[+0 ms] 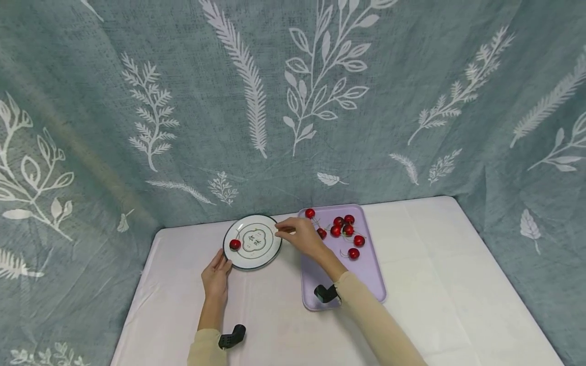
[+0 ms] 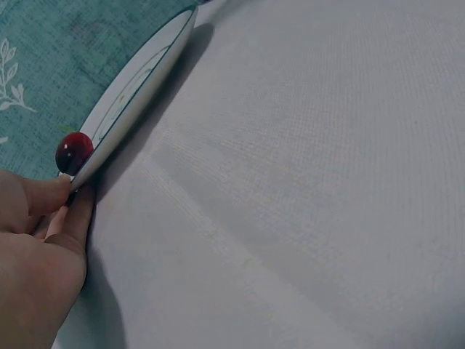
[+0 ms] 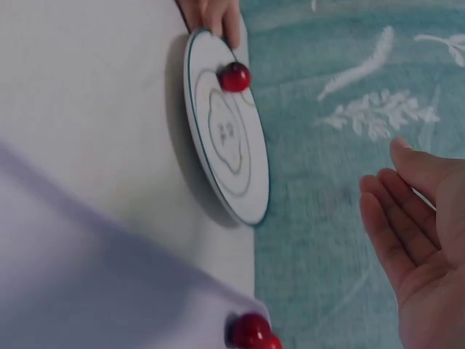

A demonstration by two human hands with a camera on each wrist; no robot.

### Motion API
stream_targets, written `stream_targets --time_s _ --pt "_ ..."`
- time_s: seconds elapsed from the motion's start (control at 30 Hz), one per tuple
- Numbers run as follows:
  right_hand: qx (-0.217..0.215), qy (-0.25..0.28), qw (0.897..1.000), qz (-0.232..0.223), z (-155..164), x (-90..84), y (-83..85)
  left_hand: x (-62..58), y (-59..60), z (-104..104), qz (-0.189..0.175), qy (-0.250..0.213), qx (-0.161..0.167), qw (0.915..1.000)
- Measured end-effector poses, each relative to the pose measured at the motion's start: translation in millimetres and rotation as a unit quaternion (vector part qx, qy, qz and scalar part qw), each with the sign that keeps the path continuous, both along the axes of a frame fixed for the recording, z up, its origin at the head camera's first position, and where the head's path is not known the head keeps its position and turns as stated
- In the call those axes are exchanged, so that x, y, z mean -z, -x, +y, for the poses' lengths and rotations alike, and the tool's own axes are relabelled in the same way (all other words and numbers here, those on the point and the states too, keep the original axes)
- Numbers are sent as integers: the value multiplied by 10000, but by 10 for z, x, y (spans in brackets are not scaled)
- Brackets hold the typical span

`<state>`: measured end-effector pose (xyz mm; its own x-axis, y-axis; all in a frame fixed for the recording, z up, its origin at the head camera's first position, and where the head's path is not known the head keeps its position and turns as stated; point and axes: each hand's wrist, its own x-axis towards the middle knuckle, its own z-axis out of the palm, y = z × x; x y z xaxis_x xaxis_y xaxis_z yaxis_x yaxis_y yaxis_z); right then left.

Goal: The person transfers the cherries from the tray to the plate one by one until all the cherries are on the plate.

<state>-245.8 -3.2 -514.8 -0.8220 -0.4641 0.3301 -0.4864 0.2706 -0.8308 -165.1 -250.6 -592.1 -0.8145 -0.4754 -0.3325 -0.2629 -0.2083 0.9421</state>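
A round white plate (image 1: pixel 263 256) with a dark rim and a printed centre lies on the table's left part. One red cherry (image 1: pixel 235 245) rests on its left side. My left hand (image 1: pixel 215 278) pinches the plate's near-left rim; in the left wrist view the thumb lies close to the cherry (image 2: pixel 74 153) and the fingers reach under the edge. My right hand (image 1: pixel 299 235) hovers by the plate's right rim. In the right wrist view this hand (image 3: pixel 429 233) has its thumb apart from loosely bent fingers, with nothing between them.
A lilac tray (image 1: pixel 316 277) lies right of the plate, beneath my right forearm. Several cherries with stems, one of them a cherry (image 1: pixel 353 253) toward the middle, sit in its far half. White cloth (image 1: pixel 435 264) covers the table; a green leaf-patterned curtain (image 1: pixel 284 178) hangs behind.
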Motion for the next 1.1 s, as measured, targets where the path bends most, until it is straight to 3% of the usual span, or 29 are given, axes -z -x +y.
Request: stream_targets --time_s 0.3,0.6,0.87,1.1 --pt "599 252 9973 -331 296 -6 56 14 -3 -24 -34 62 -11 10000" --pt "1262 435 9835 -1221 763 -13 176 -13 33 -21 38 47 -28 10000" --pt "1190 174 9840 -1317 1094 -2 255 -12 53 -37 51 -2 -21 10000" --pt "959 -68 9835 -1529 1217 108 184 -25 41 -12 37 -64 -33 10000"
